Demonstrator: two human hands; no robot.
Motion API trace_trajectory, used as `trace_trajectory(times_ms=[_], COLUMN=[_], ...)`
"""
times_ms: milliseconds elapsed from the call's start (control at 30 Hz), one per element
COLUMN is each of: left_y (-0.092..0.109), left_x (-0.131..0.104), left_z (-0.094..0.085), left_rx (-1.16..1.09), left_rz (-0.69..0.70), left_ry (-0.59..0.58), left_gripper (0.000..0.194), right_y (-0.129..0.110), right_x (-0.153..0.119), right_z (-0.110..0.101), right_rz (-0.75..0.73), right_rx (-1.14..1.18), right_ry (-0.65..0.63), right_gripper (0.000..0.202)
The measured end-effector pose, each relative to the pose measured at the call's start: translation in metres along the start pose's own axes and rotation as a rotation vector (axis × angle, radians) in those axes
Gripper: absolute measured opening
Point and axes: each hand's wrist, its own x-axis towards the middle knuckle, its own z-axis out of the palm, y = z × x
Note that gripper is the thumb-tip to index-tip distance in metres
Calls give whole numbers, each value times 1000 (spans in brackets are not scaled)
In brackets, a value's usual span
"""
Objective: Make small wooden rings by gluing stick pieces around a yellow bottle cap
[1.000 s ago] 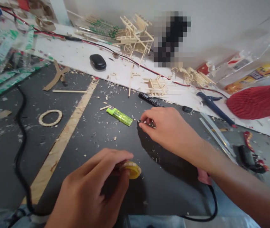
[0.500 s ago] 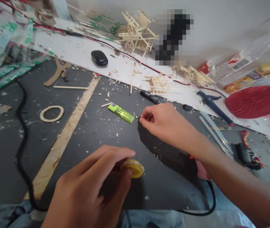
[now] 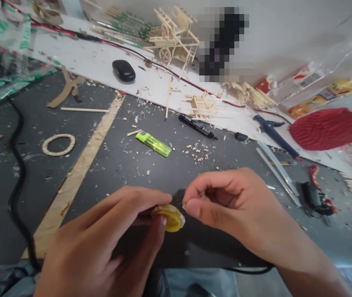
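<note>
Between the thumb and fingers of my left hand (image 3: 114, 235) is a round yellow piece (image 3: 173, 220) with small pale wooden bits around its rim. My right hand (image 3: 228, 206) is just right of it, thumb and index fingertip pinched together. A tiny pale bit seems to show at that pinch, too small to make out. Small cut wooden bits (image 3: 199, 153) lie scattered on the dark table beyond my right hand. A green lighter (image 3: 153, 143) lies beyond my left hand.
A pale wooden ring (image 3: 58, 144) lies at left, near a black cable (image 3: 21, 165). Farther back are a black marker (image 3: 197, 126), a black oval case (image 3: 124, 70) and small stick models (image 3: 176, 39). A glue gun (image 3: 276, 134) and red bristles (image 3: 327, 128) are at right.
My right hand has moved back from the scattered wooden bits towards me, beside the yellow piece. The bits and the whole marker now show. My left hand still holds the yellow piece.
</note>
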Motion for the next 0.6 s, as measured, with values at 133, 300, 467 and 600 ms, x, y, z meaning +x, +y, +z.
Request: trace_trajectory(times_ms=[133, 300, 467, 600], left_y=[0, 0, 1, 1], left_x=[1, 1, 1, -1], left_z=[0, 0, -3, -3], left_rx=[23, 56, 66, 54], left_rz=[39, 60, 71, 72], left_ry=[8, -15, -10, -17], left_gripper=[22, 23, 22, 22], right_y=[3, 6, 6, 5], right_x=[1, 2, 4, 5], right_z=[2, 2, 1, 0], right_rz=[38, 42, 79, 75], right_rx=[60, 32, 13, 5], right_ry=[-39, -45, -75, -91], right_gripper=[18, 23, 25, 22])
